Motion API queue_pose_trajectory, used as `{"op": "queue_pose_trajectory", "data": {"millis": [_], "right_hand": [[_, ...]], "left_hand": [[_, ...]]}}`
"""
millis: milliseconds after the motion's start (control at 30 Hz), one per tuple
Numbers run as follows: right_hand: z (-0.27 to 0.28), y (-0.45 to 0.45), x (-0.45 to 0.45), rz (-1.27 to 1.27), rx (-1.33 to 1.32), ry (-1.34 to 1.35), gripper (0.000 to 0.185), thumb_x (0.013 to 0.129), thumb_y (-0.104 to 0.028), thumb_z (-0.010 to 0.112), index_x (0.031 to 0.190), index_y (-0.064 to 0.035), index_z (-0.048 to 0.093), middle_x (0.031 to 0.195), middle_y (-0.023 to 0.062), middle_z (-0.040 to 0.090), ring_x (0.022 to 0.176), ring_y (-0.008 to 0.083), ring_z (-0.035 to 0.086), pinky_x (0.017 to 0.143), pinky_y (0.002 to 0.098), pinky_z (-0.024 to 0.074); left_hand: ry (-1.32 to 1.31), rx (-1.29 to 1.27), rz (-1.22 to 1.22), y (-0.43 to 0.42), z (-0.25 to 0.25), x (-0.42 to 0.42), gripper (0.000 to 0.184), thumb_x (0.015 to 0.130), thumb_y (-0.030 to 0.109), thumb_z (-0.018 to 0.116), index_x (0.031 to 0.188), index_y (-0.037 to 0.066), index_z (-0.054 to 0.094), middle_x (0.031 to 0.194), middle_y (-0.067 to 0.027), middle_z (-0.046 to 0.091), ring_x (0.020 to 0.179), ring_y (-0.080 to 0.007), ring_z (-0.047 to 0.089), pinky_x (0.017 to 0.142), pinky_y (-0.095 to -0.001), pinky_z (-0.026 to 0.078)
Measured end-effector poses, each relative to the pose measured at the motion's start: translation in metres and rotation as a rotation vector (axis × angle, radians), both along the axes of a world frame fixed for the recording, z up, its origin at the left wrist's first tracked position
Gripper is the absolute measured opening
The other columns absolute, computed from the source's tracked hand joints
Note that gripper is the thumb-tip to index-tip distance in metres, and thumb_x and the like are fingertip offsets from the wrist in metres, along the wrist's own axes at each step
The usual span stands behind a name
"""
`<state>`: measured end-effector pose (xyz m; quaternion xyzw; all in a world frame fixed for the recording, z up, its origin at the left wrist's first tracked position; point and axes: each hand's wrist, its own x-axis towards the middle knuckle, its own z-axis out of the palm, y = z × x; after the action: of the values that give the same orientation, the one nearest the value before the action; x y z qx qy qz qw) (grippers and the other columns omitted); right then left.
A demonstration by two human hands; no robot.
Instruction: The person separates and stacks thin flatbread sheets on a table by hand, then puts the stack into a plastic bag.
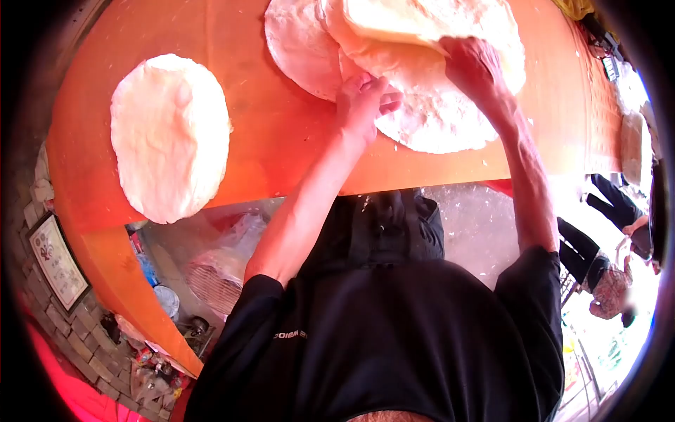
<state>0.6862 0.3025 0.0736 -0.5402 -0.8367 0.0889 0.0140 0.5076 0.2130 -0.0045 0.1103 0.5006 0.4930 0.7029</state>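
Observation:
Several thin, pale flatbreads lie overlapped at the far side of the orange table. My right hand (477,69) is closed, pinching the edge of the top flatbread (394,60), which is folded and partly lifted. My left hand (362,104) has curled fingers at the near edge of that same flatbread and seems to grip it there; its fingertips are partly hidden. Below both hands, a lower flatbread (439,126) with a floury, uneven surface reaches toward the table's near edge. Away to the left lies a separate oval flatbread (170,137).
The orange table (281,151) has its near edge just ahead of my body. Under it are a plastic-wrapped stack (214,278) and a pale bucket (166,300). A framed picture (60,261) leans at left. People (608,281) are off to the right.

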Motion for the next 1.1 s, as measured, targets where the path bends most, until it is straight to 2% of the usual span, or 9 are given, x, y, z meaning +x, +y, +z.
{"op": "queue_pose_trajectory", "data": {"millis": [167, 233, 367, 500, 600, 767, 933, 1000, 1100], "right_hand": [[-0.034, -0.017, -0.01, 0.097, -0.014, -0.057, 0.018, 0.082, -0.008, 0.057, 0.095, -0.0089, 0.07, 0.08, 0.0093, 0.069, 0.071, 0.0204, 0.067, 0.064, 0.0354, 0.0538], [-0.047, -0.015, 0.0, 0.093, 0.063, 0.188, 0.012, 0.077, -0.013, 0.058, 0.084, -0.0077, 0.067, 0.071, 0.0142, 0.065, 0.066, 0.0308, 0.064, 0.061, 0.041, 0.0505], [-0.016, 0.0, -0.026, 0.056, -0.008, 0.117, 0.014, 0.08, -0.019, 0.059, 0.083, -0.0058, 0.064, 0.068, 0.0136, 0.064, 0.065, 0.0307, 0.064, 0.059, 0.041, 0.0491], [-0.042, -0.037, -0.014, 0.177, 0.198, 0.449, 0.044, 0.08, -0.025, 0.066, 0.117, -0.0031, 0.059, 0.095, 0.0185, 0.066, 0.092, 0.0335, 0.063, 0.075, 0.0408, 0.0512], [-0.065, -0.037, -0.003, 0.123, 0.383, 0.365, 0.034, 0.081, -0.022, 0.063, 0.109, -0.0021, 0.061, 0.095, 0.017, 0.066, 0.094, 0.0324, 0.062, 0.074, 0.0399, 0.0517], [-0.007, 0.006, -0.01, -0.022, -0.205, -0.263, 0.011, 0.081, -0.01, 0.06, 0.09, -0.0041, 0.064, 0.101, 0.0095, 0.066, 0.09, 0.026, 0.063, 0.072, 0.037, 0.0529], [0.137, 0.022, -0.003, -0.308, 0.147, -0.089, 0.021, 0.087, -0.025, 0.059, 0.095, -0.0055, 0.059, 0.095, 0.007, 0.061, 0.081, 0.0186, 0.058, 0.063, 0.0322, 0.0456], [0.135, 0.023, 0.001, -0.377, 0.247, -0.047, 0.024, 0.089, -0.029, 0.059, 0.096, -0.0058, 0.058, 0.094, 0.0063, 0.059, 0.078, 0.0167, 0.057, 0.06, 0.031, 0.0437], [0.044, 0.011, 0.012, 0.156, 0.424, -0.776, 0.013, 0.087, -0.014, 0.054, 0.091, -0.0048, 0.064, 0.095, 0.0027, 0.066, 0.08, 0.0149, 0.062, 0.059, 0.0299, 0.0505]], "left_hand": [[0.012, -0.025, -0.063, 0.01, 0.013, 0.007, 0.014, 0.089, 0.014, 0.06, 0.094, 0.001, 0.057, 0.084, -0.0114, 0.065, 0.067, -0.0228, 0.068, 0.048, -0.0251, 0.051], [0.026, 0.017, -0.133, 0.012, 0.004, 0.005, 0.015, 0.09, 0.018, 0.059, 0.092, 0.003, 0.059, 0.082, -0.0107, 0.066, 0.063, -0.0206, 0.067, 0.044, -0.0228, 0.045], [-0.077, 0.086, -0.058, 0.021, 0.01, 0.007, 0.012, 0.09, 0.014, 0.054, 0.092, 0.005, 0.061, 0.078, -0.0076, 0.067, 0.06, -0.0163, 0.065, 0.043, -0.0206, 0.042], [-0.044, 0.114, -0.049, 0.028, 0.007, 0.001, 0.011, 0.089, 0.012, 0.054, 0.094, 0.004, 0.06, 0.085, -0.009, 0.067, 0.071, -0.0169, 0.066, 0.054, -0.0229, 0.049], [-0.177, 0.121, -0.057, 0.028, 0.011, 0.007, 0.02, 0.09, 0.012, 0.053, 0.105, 0.0, 0.058, 0.103, -0.0121, 0.062, 0.095, -0.0228, 0.062, 0.082, -0.0352, 0.051], [-0.114, 0.091, -0.137, 0.012, 0.015, -0.002, 0.027, 0.092, 0.017, 0.053, 0.114, 0.0, 0.055, 0.105, -0.0123, 0.061, 0.095, -0.0238, 0.062, 0.081, -0.0361, 0.052], [0.084, -0.007, -0.12, -0.027, 0.016, -0.021, 0.024, 0.093, 0.016, 0.052, 0.112, 0.001, 0.055, 0.105, -0.0128, 0.062, 0.094, -0.0232, 0.063, 0.08, -0.0351, 0.052], [0.09, 0.005, -0.114, -0.029, 0.02, -0.021, 0.028, 0.093, 0.015, 0.051, 0.116, 0.0, 0.052, 0.104, -0.0136, 0.063, 0.094, -0.024, 0.063, 0.08, -0.0363, 0.052], [0.079, -0.03, -0.055, -0.02, 0.022, -0.017, 0.029, 0.092, 0.014, 0.051, 0.117, -0.002, 0.05, 0.102, -0.0142, 0.063, 0.095, -0.0242, 0.064, 0.081, -0.0367, 0.053]]}}
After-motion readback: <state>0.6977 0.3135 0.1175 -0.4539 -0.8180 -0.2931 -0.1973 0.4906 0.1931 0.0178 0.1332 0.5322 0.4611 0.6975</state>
